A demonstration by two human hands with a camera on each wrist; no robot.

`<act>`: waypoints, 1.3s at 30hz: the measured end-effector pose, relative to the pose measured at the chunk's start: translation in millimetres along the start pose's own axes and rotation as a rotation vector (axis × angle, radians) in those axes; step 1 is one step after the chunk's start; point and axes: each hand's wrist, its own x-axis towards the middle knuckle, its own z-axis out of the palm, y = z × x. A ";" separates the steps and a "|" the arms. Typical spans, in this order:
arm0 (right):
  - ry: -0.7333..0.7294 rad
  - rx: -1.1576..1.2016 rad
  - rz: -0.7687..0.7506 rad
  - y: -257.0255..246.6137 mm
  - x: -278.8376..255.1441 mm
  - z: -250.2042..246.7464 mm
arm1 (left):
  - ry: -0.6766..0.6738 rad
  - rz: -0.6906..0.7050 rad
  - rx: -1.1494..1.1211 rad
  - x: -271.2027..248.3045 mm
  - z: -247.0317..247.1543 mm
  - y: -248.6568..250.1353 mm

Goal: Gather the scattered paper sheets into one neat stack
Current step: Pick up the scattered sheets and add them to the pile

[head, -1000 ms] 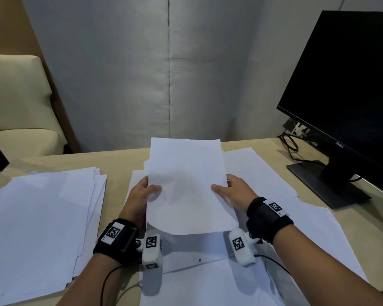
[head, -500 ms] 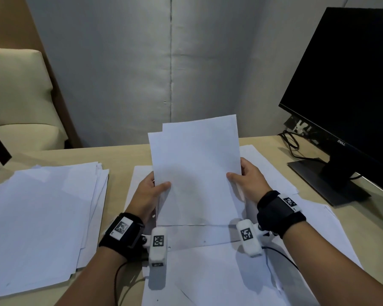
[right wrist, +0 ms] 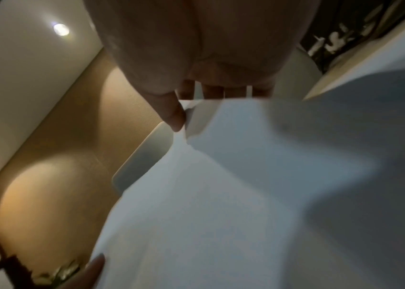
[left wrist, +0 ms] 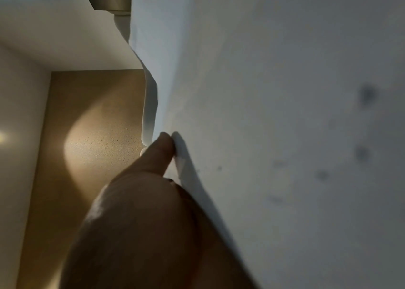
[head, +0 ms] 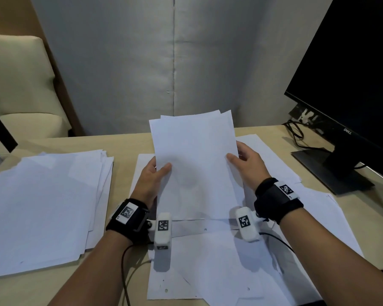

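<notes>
A small bundle of white sheets (head: pixel 197 164) stands nearly upright on its bottom edge at the desk's middle, its top edges slightly uneven. My left hand (head: pixel 156 173) pinches its left edge, thumb in front, fingers hidden behind. My right hand (head: pixel 241 161) pinches the right edge the same way. The left wrist view shows my thumb (left wrist: pixel 158 154) pressed on the paper (left wrist: pixel 295 136). In the right wrist view my fingers (right wrist: pixel 174 113) clasp the sheets' edge (right wrist: pixel 221 176). More loose sheets (head: pixel 208 272) lie scattered flat beneath and to the right. A large rough pile of sheets (head: pixel 44 202) lies at the left.
A black monitor (head: pixel 349 74) on its stand (head: pixel 332 173) occupies the right rear, with cables (head: pixel 296 133) beside it. A cream chair (head: pixel 18 85) stands behind the desk's left corner. A grey padded wall (head: pixel 164 62) backs the wooden desk (head: pixel 124 146).
The bundle has been tipped from lying slanted to nearly upright and raised, with both hands moving up and away from me along its sides. A second sheet's top edge now shows behind.
</notes>
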 end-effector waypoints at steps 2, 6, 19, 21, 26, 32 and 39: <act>0.012 -0.065 -0.034 -0.7 0.0 1.4 | -0.010 0.014 -0.031 -0.3 0.9 0.7; 0.035 0.019 -0.018 -5.7 0.0 1.5 | -0.047 0.035 -0.088 -2.3 2.6 4.0; -0.057 0.293 -0.004 -21.6 -1.3 -5.5 | 0.061 0.321 0.450 11.0 15.3 48.1; -0.152 0.212 0.023 -12.9 -0.2 -8.1 | 0.133 0.356 0.407 15.7 11.6 53.6; -0.322 -0.062 0.127 14.7 -2.7 -16.9 | 0.238 0.344 0.330 19.3 -9.0 62.9; -0.265 -0.172 0.190 23.3 -4.1 -23.4 | 0.327 0.317 0.306 14.5 -36.5 79.8; -0.070 -0.361 0.263 35.8 9.9 -25.1 | 0.413 0.320 0.395 -1.7 -81.6 96.2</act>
